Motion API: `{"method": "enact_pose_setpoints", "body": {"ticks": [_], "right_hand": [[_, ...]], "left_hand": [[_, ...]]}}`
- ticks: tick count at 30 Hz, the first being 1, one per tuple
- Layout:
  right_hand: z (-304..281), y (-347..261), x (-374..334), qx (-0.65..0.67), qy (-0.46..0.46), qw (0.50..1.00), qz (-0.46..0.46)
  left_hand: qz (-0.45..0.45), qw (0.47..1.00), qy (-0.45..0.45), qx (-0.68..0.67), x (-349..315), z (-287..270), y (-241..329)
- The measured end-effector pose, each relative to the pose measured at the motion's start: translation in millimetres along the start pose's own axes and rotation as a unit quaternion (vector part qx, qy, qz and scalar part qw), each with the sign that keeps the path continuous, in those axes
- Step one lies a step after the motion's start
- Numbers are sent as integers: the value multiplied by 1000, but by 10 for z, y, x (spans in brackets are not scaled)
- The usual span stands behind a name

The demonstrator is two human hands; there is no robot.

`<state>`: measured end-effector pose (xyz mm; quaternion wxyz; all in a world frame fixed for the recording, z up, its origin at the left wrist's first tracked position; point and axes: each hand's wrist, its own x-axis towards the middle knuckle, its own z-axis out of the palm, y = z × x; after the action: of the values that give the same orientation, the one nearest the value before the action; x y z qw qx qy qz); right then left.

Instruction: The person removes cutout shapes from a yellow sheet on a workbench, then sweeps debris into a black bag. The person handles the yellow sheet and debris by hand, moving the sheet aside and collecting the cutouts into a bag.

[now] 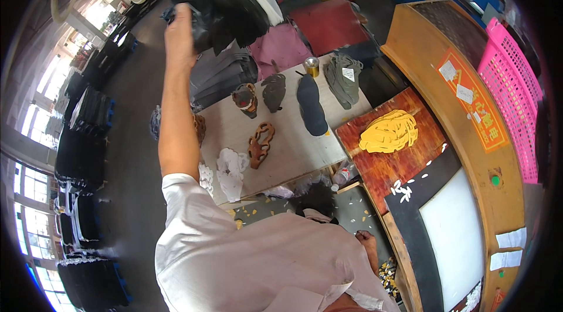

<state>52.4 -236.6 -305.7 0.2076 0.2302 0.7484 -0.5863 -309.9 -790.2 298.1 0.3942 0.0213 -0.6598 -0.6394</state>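
My left arm reaches up and away. My left hand [180, 33] is closed on the edge of a glossy black sheet [202, 24], among dark sheets hanging at the top; motion blurs it slightly. Low beside my body, my right hand [366, 239] has curled fingers, and anything inside them is hidden. Between the hands stands a pale table [281, 153] with stacks of cut pieces: a navy stack [311, 105], grey-green pieces [343, 80], a dark stack [274, 92], brown cut-outs [260, 145] and white pieces [231, 172].
Yellow cut pieces [388, 131] lie on a reddish-brown board [363, 168] beside an orange-yellow machine housing [507, 195]. A pink basket [516, 95] stands at the far right. Beyond the table are pink sheets [278, 48] and red sheets [328, 26]. Scraps litter the floor.
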Motion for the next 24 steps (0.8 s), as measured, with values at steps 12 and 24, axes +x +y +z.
{"method": "enact_pose_setpoints", "body": {"ticks": [12, 24], "right_hand": [[-19, -1711, -336, -252, -117, 951, -139], [1173, -4522, -793, -110, -227, 941, -224]], "left_hand": [[223, 906, -68, 352, -625, -752, 824], [-88, 578, -810, 52, -3939, 382, -439]]}}
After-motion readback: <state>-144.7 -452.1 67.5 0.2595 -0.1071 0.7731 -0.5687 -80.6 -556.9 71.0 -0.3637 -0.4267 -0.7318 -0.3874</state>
